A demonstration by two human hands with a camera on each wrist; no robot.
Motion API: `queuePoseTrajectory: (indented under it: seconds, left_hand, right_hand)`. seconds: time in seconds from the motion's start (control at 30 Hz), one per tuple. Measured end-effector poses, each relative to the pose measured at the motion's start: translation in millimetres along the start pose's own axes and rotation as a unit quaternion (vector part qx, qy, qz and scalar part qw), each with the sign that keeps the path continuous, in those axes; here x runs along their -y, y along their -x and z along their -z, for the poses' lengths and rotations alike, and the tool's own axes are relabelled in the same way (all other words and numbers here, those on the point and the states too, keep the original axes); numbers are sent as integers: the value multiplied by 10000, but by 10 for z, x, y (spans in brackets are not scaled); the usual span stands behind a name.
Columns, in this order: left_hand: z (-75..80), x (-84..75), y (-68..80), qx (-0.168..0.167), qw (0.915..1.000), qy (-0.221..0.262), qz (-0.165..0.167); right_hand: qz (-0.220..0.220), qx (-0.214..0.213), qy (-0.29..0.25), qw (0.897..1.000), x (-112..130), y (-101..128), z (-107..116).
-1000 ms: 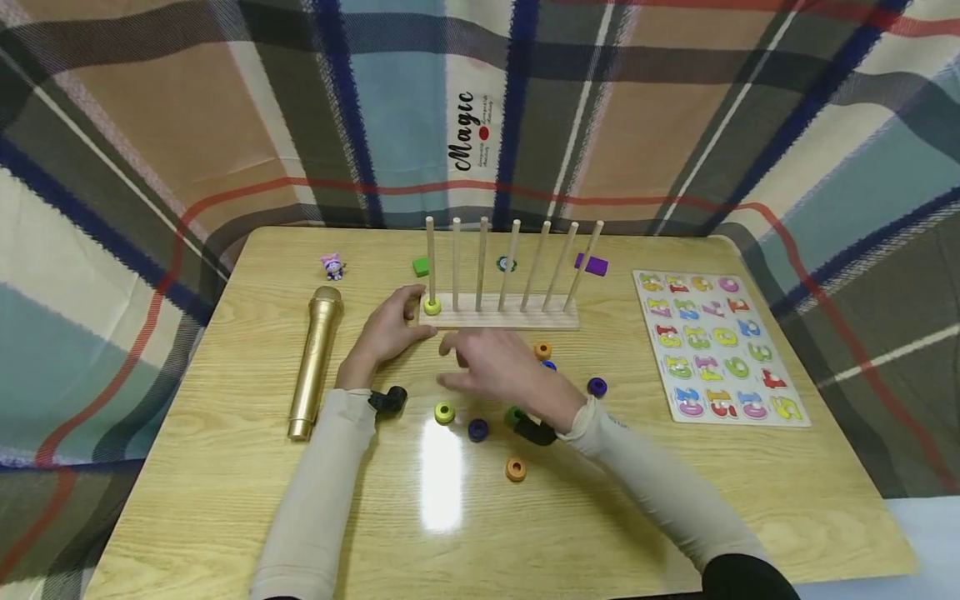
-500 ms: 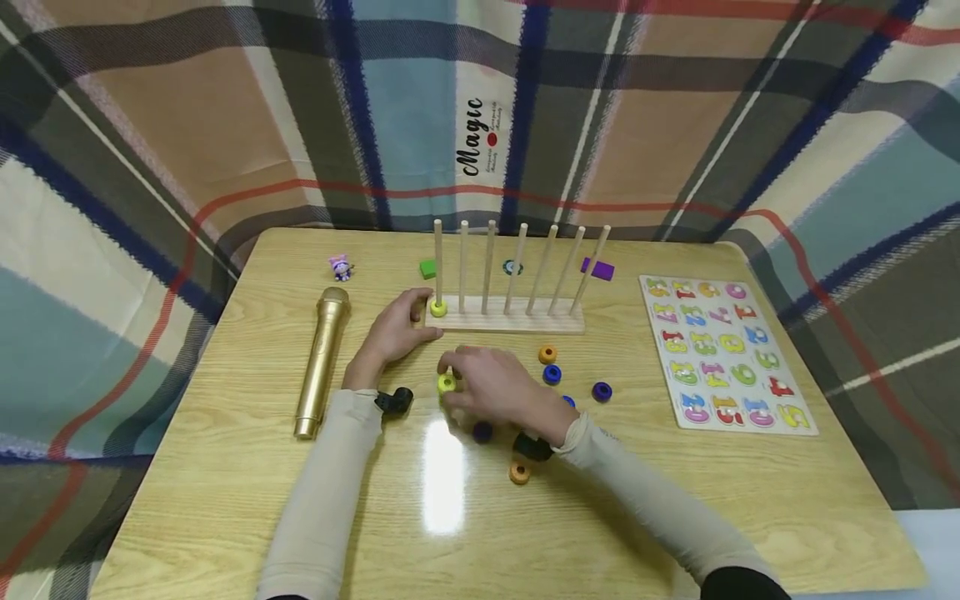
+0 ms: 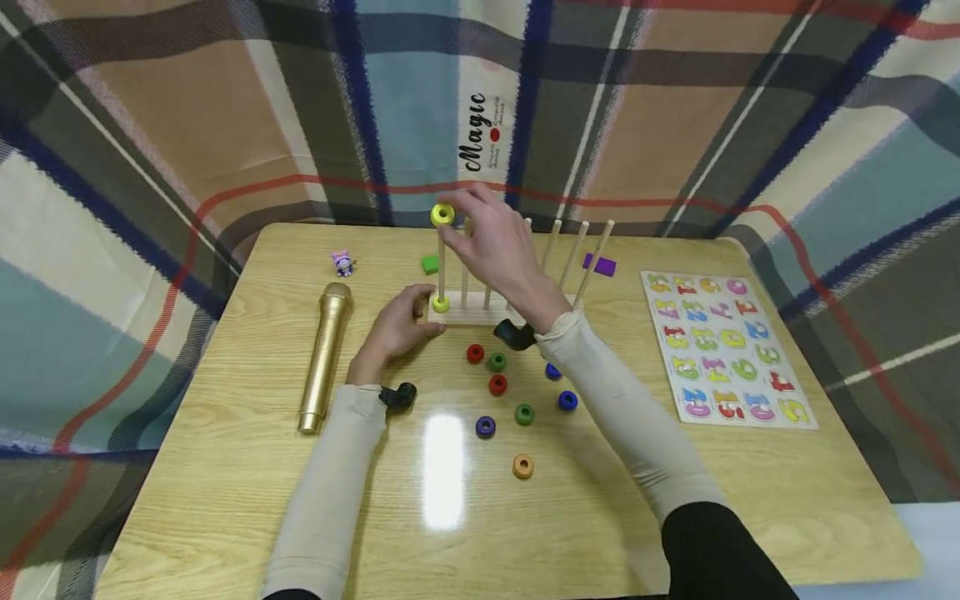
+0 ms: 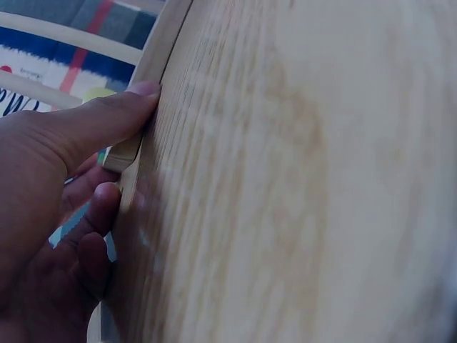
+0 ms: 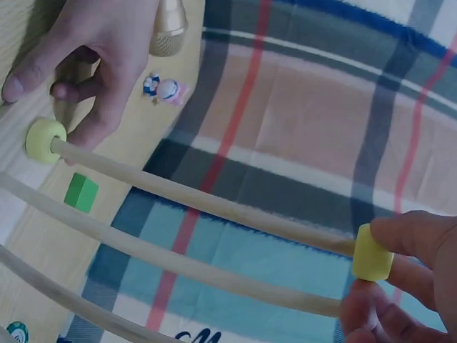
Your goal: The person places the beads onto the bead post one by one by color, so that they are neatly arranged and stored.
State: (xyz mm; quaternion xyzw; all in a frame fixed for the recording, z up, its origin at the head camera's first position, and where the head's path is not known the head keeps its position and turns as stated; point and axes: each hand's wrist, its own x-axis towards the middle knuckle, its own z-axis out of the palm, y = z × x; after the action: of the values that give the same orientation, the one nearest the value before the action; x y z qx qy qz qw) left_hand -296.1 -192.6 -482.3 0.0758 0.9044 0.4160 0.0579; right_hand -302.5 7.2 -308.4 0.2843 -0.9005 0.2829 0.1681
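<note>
At the tip of the leftmost upright, pale wooden peg: a thick, round yellow ring, pinched between thumb and fingers of the right hand. Turned with its hole roughly along the peg's long axis; cannot tell whether threaded over the tip. Held from the right side, far closer to the right hand than to the left. Straight down at the peg's foot, a second yellow ring, around the peg and on the long, pale wooden base. At the base's left end, the left hand, gripping with thumb along the near edge. Farther right along the base, matching pegs, some hidden behind the right hand. Nearer on the wood-grained surface, loose red rings, green rings, blue rings and an orange ring. Well to the left, a gold microphone.
</note>
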Motion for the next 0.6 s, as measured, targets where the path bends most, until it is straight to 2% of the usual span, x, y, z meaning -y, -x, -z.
queuePoseTrajectory:
  seconds: [0.2,0.43,0.53,0.6]
  left_hand:
    - [-7,-6,-2,-47,10000,-27,-36]
    - [-33,-22,0,-13,10000,-38,-58]
    - [-25,-23,16,14,10000,-40,-32]
    - [-13,-26,24,9,10000,-41,-9]
  right_hand:
    - [-154,164,192,9996,1,-25,-27]
    - [-408,565,513,9962,-21,4,-54]
    - [-331,439,391,9977,-34,38,-52]
    - [-98,136,123,9998,-53,92,-40]
